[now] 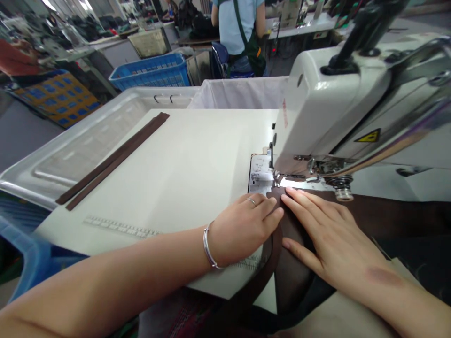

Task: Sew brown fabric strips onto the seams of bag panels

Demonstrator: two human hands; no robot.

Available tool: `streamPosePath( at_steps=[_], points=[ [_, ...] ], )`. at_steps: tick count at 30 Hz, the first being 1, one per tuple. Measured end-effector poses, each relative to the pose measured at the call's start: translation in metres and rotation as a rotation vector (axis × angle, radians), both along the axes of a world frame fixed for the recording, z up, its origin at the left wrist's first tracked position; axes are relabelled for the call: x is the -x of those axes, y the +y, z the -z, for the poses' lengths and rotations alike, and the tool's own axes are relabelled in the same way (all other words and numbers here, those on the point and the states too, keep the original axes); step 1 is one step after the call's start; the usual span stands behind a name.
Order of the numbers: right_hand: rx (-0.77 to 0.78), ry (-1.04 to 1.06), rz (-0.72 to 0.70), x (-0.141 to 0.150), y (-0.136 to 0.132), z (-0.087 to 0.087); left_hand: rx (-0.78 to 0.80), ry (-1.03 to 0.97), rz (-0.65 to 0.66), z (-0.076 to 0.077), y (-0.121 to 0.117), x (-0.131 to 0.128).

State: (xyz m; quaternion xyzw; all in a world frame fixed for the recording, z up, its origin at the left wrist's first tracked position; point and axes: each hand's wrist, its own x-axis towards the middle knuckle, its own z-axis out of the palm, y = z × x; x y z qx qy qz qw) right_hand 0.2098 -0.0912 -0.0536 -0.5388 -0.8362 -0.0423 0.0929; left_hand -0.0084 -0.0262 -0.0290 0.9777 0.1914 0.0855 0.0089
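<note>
Brown fabric (292, 267) lies under the presser foot of a white sewing machine (310, 103) and spreads toward me and to the right. My left hand (246, 225), with a ring and a silver bangle, is closed with curled fingers on a narrow brown strip (276, 249) just in front of the metal needle plate (260, 171). From there the strip curves down toward my lap. My right hand (327, 230) rests flat on the fabric, fingers stretched toward the needle area and thumb apart. What lies beneath my left fingertips is hidden.
Two brown strips (116, 159) lie along the left of the white tabletop (197, 159), which has a printed ruler (120, 225). Beyond stand a clear plastic tub (88, 136), a blue crate (151, 70) and a seated person in light blue (236, 28).
</note>
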Motion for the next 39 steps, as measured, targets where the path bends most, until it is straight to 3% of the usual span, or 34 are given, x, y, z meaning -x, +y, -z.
streamPosePath(
  at_steps=[14, 39],
  points=[
    [-0.007, -0.014, 0.021, 0.006, 0.001, -0.006, 0.010, 0.015, -0.078, -0.002, 0.003, -0.002],
    [0.003, -0.026, 0.054, 0.001, 0.005, -0.002, 0.002, -0.023, -0.050, 0.002, 0.013, -0.009]
  ],
)
